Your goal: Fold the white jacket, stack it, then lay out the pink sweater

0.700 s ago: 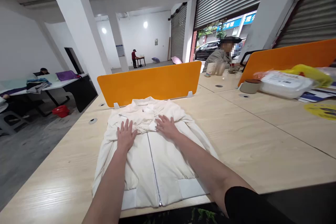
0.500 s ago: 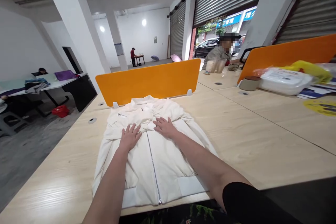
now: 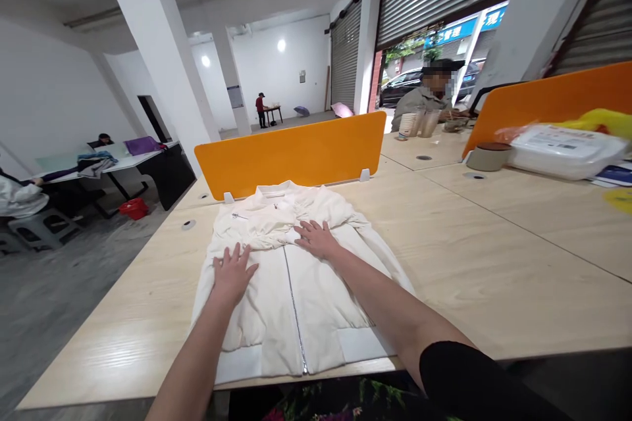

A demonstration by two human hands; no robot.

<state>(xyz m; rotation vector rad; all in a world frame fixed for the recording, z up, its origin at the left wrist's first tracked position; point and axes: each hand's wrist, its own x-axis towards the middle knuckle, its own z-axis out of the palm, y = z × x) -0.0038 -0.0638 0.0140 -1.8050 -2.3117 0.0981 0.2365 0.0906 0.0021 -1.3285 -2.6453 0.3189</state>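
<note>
The left hand [image 3: 231, 272] has slid outward and back toward the person since a moment ago, away from the zipper [image 3: 295, 308], while the right hand [image 3: 318, 239] has stayed near the middle of the chest. Both hands lie flat with fingers spread, palms down on the white zip-up jacket [image 3: 291, 276] — neither is pinching any cloth. The jacket lies front-up on the pale wooden table [image 3: 469, 256], zipped shut, collar at 12 o'clock just before the orange divider panel [image 3: 291, 154], hem at 6 o'clock by the near table edge. The sleeves are folded in across the upper chest, bunched under and beyond the fingertips.

At 2 o'clock, well apart from the jacket, a white plastic-wrapped package [image 3: 563, 151] and a round grey container [image 3: 488, 156] sit by a second orange panel [image 3: 553, 102]. Beyond them — a seated person [image 3: 424, 102] at the far table. At 10 o'clock, another table with heaped clothes [image 3: 96, 163].
</note>
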